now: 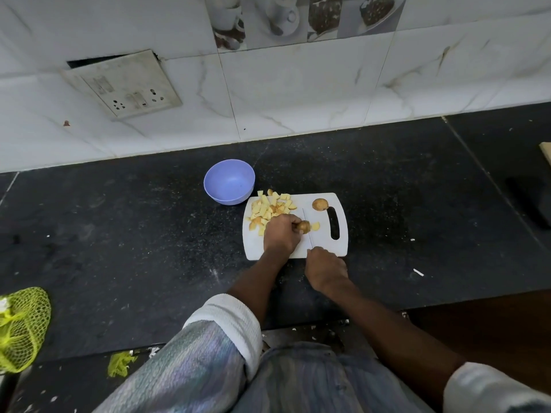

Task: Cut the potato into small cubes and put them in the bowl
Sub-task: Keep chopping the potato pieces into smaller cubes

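Note:
A white cutting board (322,247) lies on the black counter. My left hand (281,235) holds a brown potato piece (304,226) down on the board. My right hand (326,268) grips a knife (307,231) at the board's near edge, its thin blade running across the board just right of that piece. One cut cube (315,225) lies right of the blade. A pile of several yellow cubes (269,208) covers the board's far left corner. Another potato chunk (320,204) sits by the board's handle slot. The lilac bowl (229,181) stands behind the board's left corner and holds nothing.
The tiled wall with a switch plate (125,84) rises behind the counter. A yellow mesh bag (21,326) lies at the near left edge. A dark object (533,204) sits at the far right. Small white scraps dot the black counter (119,234).

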